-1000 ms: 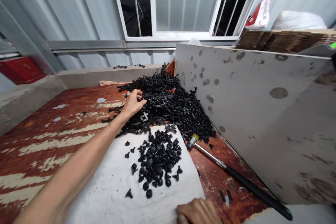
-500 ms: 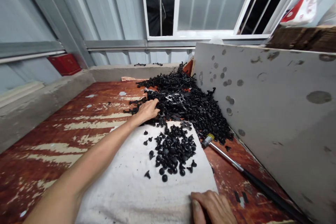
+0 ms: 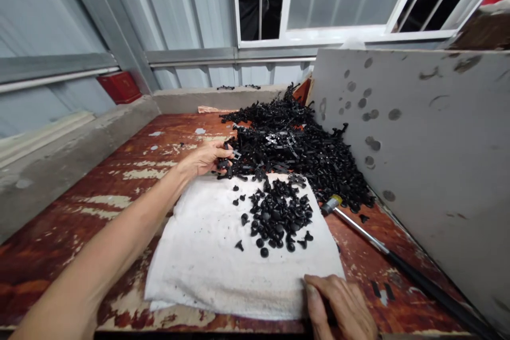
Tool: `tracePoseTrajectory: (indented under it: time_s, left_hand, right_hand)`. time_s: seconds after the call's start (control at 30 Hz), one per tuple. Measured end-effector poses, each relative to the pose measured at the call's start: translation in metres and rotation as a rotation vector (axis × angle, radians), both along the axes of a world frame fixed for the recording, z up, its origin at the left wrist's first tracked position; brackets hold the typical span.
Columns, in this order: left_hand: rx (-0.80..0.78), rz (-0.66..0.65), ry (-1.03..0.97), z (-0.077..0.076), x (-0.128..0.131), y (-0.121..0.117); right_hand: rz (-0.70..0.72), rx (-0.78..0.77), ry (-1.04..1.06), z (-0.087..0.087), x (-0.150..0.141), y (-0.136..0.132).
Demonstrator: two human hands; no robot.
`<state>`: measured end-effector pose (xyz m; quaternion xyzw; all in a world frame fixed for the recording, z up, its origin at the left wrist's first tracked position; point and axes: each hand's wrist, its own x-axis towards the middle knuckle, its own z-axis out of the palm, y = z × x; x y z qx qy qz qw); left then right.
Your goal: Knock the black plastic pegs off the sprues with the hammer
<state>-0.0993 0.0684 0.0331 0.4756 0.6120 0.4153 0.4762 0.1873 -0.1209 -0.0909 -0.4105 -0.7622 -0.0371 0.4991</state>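
The left hand (image 3: 217, 159), fingers closed, pinches clips (image 3: 225, 163) beside their pile (image 3: 258, 144). The right hand (image 3: 343, 305) lies loosely curled at the cloth (image 3: 223, 276), its hold unclear. Between them, cloth likely stops studs (image 3: 281, 215) rolling.

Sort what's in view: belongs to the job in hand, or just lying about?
Likely job:
- black parts in left hand
- black heap beside it
- small black studs on white cloth

Likely lying about:
- red box
- two black pieces on ledge
- hammer, untouched; could be a job tool
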Motion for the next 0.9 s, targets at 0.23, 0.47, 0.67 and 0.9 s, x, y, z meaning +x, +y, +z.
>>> tracePoseTrajectory:
  time_s: [0.23, 0.47, 0.67, 0.9]
  left_hand:
    - [-0.217, -0.128, -0.149, -0.015, -0.010, -0.066]
    - [-0.111, -0.087, -0.370, -0.018, 0.023, -0.115]
    - [-0.092, -0.101, -0.510, -0.020, 0.045, -0.148]
    - [-0.177, -0.138, -0.585, -0.032, 0.024, -0.167]
  right_hand:
    - [0.021, -0.042, -0.048, 0.006, 0.007, -0.002]
    - [0.133, -0.402, 0.209, 0.057, -0.029, -0.009]
    - [0.401, -0.859, 0.474, 0.057, -0.079, 0.010]
    - [0.414, -0.959, 0.698, 0.056, -0.077, 0.014]
